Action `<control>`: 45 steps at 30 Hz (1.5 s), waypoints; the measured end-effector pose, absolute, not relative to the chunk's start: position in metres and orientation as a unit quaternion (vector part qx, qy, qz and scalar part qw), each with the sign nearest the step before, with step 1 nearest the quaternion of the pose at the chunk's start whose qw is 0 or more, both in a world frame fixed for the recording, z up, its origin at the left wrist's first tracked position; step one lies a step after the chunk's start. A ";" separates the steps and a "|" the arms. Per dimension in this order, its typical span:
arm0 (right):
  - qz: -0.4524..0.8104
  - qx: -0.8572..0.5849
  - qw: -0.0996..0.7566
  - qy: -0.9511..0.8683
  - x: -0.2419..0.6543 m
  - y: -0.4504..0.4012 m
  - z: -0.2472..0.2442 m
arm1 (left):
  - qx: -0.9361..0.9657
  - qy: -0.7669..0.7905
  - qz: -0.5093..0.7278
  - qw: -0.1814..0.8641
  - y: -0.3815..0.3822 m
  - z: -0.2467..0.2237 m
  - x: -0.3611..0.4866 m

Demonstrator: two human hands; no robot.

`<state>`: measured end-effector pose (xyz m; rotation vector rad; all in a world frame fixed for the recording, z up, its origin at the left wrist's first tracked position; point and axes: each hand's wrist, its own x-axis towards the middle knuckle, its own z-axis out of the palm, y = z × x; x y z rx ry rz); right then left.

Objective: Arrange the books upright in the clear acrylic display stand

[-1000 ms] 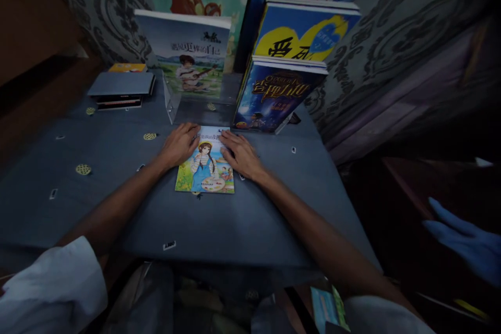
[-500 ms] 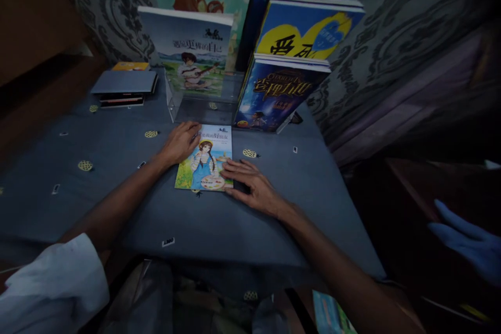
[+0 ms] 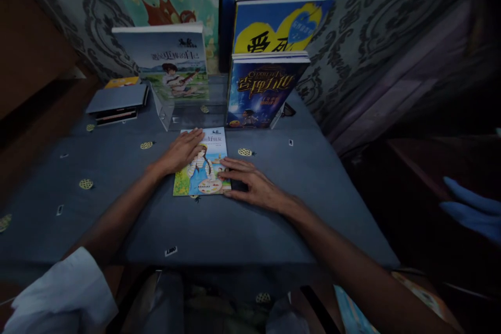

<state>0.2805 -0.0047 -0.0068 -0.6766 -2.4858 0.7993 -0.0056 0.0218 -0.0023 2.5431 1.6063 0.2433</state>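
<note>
A thin book [image 3: 207,167] with a girl in a blue pinafore on its cover lies flat on the table, face up. My left hand [image 3: 185,148] rests on the book's upper left part, fingers flat and covering some of the title. At the lower right edge, my right hand [image 3: 250,180] touches the cover with its fingers stretched out and its thumb near the bottom corner. Neither hand is closed around the book.
Behind the book, a clear acrylic stand [image 3: 162,112] holds a guitar-cover book [image 3: 174,70]. A dark blue book [image 3: 262,94] and a yellow-heart book [image 3: 279,23] stand to its right. Stacked books [image 3: 117,98] lie at left. The patterned tablecloth [image 3: 250,235] ends near my lap.
The camera view has shifted a little. My left hand lies further over the cover and hides more of the title; my right hand stays at the right edge.
</note>
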 end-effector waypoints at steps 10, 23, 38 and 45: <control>0.281 -0.250 0.212 -0.902 0.282 -0.004 -0.004 | 0.889 0.451 0.005 0.073 0.042 0.003 0.013; 0.290 -0.257 0.207 -0.898 0.282 0.000 -0.005 | 0.884 0.463 0.052 0.046 0.049 -0.001 0.026; 0.478 -0.291 0.319 -0.764 0.284 0.001 0.001 | 0.889 0.449 0.065 0.060 -0.002 0.008 0.051; 0.454 -0.299 0.373 -0.752 0.283 0.008 -0.018 | 0.918 0.393 0.034 0.038 -0.067 0.002 0.058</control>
